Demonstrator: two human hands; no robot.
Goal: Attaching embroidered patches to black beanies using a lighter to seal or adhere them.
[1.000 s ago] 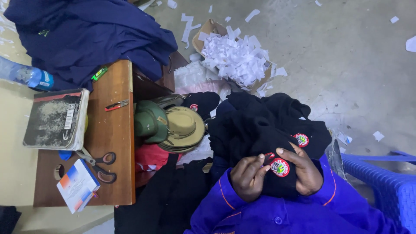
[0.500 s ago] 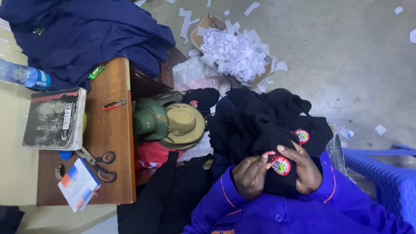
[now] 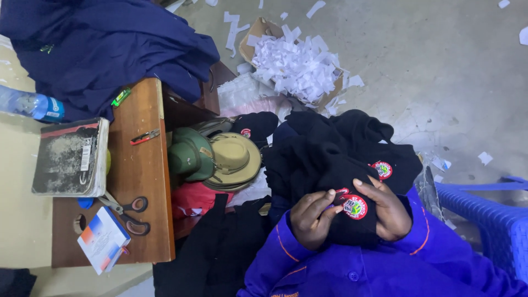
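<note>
Grip: both hands (image 3: 352,214) grasping black garment (image 3: 330,165) | round badge (image 3: 355,207) between thumbs

Our left hand (image 3: 312,219) and right hand (image 3: 388,210) hold a black garment (image 3: 330,165) with a round badge (image 3: 355,207); scissors (image 3: 127,213) lie on the desk (image 3: 140,165).

One head-worn view looks steeply down, close over the lap.
</note>
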